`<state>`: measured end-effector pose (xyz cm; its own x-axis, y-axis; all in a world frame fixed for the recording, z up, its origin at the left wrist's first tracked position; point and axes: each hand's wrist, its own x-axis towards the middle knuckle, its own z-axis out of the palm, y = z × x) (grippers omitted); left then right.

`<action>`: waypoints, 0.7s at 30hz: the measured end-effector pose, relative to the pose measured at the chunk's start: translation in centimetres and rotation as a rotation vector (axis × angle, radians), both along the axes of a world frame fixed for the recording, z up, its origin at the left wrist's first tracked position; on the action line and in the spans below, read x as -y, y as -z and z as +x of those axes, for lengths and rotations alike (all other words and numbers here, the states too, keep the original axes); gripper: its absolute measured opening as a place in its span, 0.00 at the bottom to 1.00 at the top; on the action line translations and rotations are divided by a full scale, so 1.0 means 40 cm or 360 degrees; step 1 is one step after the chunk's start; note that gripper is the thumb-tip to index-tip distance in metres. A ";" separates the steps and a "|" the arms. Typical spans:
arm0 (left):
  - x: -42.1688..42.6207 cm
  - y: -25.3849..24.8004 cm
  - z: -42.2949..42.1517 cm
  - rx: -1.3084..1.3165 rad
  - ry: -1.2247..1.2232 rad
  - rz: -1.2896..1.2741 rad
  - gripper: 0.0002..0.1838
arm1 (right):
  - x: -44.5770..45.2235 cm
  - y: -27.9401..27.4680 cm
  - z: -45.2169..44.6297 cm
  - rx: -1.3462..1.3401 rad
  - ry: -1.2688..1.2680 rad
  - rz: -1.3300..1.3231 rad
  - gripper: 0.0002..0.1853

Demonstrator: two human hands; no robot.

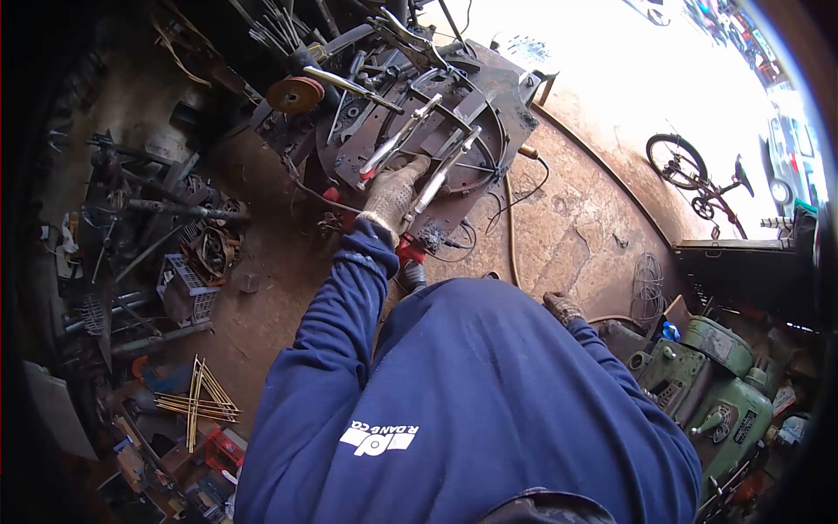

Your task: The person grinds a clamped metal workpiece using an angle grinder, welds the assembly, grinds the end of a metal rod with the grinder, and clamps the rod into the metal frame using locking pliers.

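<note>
Head view shows us a dark metal work table [515, 106] at the far side, left of centre, heaped with iron and tools. On its top lies the largest piece at hand, a round metal frame [504, 142], and by our judgement its main parts are already set together: the rim looks whole and straight crosspieces run inside it. We cannot tell at this size whether the joints are fixed for good, so what is left is hard for us to say; the tools lying over it suggest to us that the work is not yet finished. The frame looks dark grey, dull and flat, with grime on the surface around it. Smaller, two silvery clamps lie slanting across it: the left clamp [400, 140], red at its near end, and the right clamp [447, 171], both bright against the dark iron. Between them our gloved left hand [390, 194] reaches in, one finger stretched towards the frame; we cannot tell whether the others grip a clamp. Smallest to our eye, our gloved right hand [564, 308] is low on the right, well apart from the table, fingers bent, and we cannot tell whether they hold anything.
</note>
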<state>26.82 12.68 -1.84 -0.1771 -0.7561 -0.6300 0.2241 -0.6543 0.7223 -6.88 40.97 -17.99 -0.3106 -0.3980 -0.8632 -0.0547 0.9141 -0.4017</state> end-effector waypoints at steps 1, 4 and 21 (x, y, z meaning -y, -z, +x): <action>-0.001 0.002 -0.006 -0.0061 -0.0054 -0.0010 0.12 | -0.002 -0.018 0.010 -0.0138 -0.0131 -0.0001 0.16; 0.003 0.030 -0.003 -0.0244 -0.0116 -0.0026 0.13 | -0.008 -0.001 0.004 -0.0297 -0.0305 0.0036 0.20; -0.312 0.001 0.190 -0.0209 -0.0868 -0.0655 0.11 | 0.085 -0.012 0.043 0.0000 0.0146 -0.0188 0.20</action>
